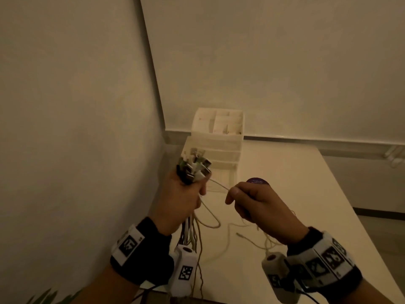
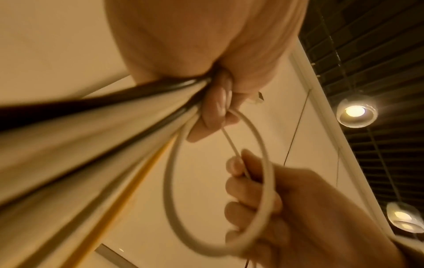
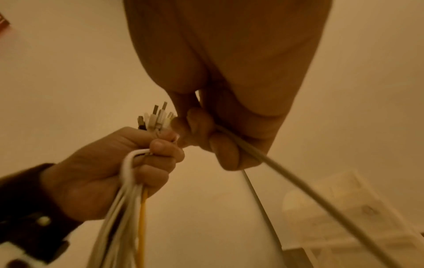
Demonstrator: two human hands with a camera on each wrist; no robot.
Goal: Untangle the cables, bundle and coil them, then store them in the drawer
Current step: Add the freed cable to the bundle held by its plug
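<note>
At the lower centre of the head view, the left hand (image 1: 183,201) is closed in a fist round a bundle of cables (image 1: 190,233), their plugs (image 1: 195,166) fanned out above the knuckles and the loose ends trailing down onto the white table (image 1: 285,172). The right hand (image 1: 258,202), beside it to the right, pinches a single white cable (image 1: 219,185) between thumb and forefinger (other fingers curled in). That cable spans the short gap between the two hands. Both fists are raised above the table, wrists low in the frame. Behind them a white drawer organiser (image 1: 215,139) stands against the wall, close to the corner on the left; bare tabletop lies to the right.
</note>
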